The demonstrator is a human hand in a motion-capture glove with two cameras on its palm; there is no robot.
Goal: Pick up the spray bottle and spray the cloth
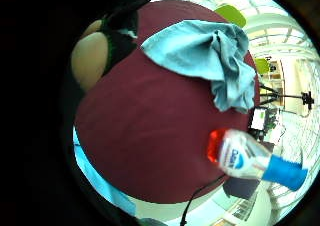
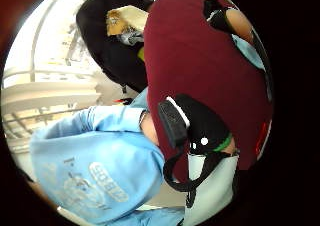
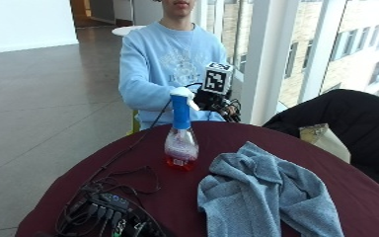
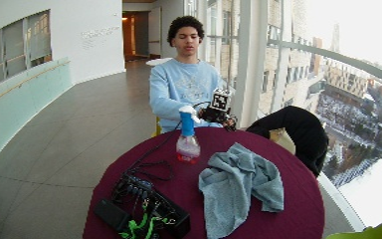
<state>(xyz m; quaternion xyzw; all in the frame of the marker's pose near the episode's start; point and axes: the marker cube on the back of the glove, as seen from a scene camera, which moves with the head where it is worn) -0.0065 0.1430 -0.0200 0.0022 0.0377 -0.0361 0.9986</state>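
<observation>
Now the gloved right hand [image 3: 217, 101] hangs behind the spray bottle [image 3: 180, 134] standing on the counter [image 3: 242, 136]; its fingers' state is hidden, so reach forward, wrap the blue neck, and aim at the cloth [image 3: 262, 192] beside it.

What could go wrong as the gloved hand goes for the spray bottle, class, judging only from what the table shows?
1. The spray bottle is tall with a narrow neck; a sideways knock from the gloved right hand, now beside and behind it, might tip it.
2. Cables and electronics lie close by on the table; stray spray or a spill could wet them.
3. The cloth lies bunched, so spray may miss its folds.
</observation>
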